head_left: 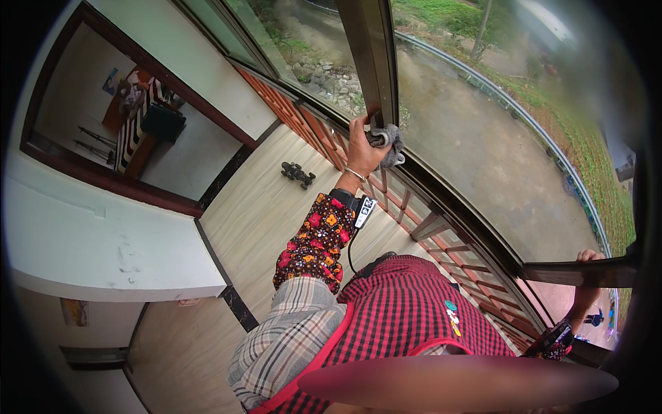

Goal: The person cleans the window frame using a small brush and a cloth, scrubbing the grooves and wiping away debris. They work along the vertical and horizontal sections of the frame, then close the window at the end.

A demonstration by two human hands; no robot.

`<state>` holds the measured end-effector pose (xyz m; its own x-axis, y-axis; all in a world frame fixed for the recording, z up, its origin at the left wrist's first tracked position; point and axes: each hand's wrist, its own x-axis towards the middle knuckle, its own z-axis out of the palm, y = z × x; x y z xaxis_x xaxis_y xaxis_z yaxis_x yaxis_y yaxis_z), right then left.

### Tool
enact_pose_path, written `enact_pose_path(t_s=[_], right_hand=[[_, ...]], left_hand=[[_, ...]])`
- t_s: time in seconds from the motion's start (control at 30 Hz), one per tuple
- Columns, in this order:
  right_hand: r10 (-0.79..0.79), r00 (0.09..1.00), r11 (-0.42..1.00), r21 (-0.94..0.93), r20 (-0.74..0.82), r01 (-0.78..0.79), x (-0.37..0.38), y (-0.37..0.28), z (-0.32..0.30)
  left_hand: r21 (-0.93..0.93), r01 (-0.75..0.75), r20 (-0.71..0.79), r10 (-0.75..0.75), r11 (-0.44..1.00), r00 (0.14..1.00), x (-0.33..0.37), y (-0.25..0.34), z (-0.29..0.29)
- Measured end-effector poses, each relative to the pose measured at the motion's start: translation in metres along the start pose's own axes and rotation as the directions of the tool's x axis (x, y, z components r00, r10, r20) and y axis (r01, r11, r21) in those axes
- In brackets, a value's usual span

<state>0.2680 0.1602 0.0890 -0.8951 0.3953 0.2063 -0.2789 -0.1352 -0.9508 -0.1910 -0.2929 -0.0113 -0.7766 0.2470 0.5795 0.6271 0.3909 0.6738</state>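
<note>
My left hand (363, 153) is closed on a crumpled grey cloth (392, 146). It presses the cloth to the lower part of the dark upright window frame (378, 69), beside the sill rail. A pale bracelet circles that wrist, below it a dark band with a small labelled device (365, 211) and a cable. At the far right, my right hand (587, 258) wraps its fingers over the dark edge of another window sash (579, 272). Part of that hand is hidden behind the sash.
A red-brown railing (455, 255) runs below the window. A small dark toy car (297, 174) lies on the pale floor (248, 186) to the left. Through a dark-framed doorway (138, 183) a striped bed shows. Outside are a paved road and a guardrail (510, 103).
</note>
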Motion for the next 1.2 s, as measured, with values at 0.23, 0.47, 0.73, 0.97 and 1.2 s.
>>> enact_pose_path(t_s=[0.23,0.47,0.73,0.97,1.2], right_hand=[[0.009,0.983,0.999,0.049,-0.184,0.0,-0.042,-0.013,-0.056],[-0.464,0.532,0.836,-0.549,-0.708,-0.001,-0.071,-0.03,0.0],[-0.792,0.143,0.571,-0.802,-0.594,-0.173,-0.035,-0.005,0.066],[-0.832,0.222,0.438,-0.848,-0.508,-0.3,-0.033,0.003,0.077],[-0.872,0.257,0.301,-0.871,-0.417,-0.389,-0.01,-0.03,0.089]], left_hand=[[-0.062,-0.099,0.11,0.105,0.993,0.988,-0.023,0.015,0.019],[-0.236,-0.034,0.352,0.118,0.971,0.929,-0.027,0.02,0.041],[-0.323,-0.154,0.497,0.306,0.934,0.812,-0.022,0.084,0.077],[-0.41,-0.147,0.582,0.382,0.9,0.718,-0.054,0.146,0.084],[-0.481,-0.196,0.59,0.481,0.854,0.648,-0.05,0.187,0.078]])
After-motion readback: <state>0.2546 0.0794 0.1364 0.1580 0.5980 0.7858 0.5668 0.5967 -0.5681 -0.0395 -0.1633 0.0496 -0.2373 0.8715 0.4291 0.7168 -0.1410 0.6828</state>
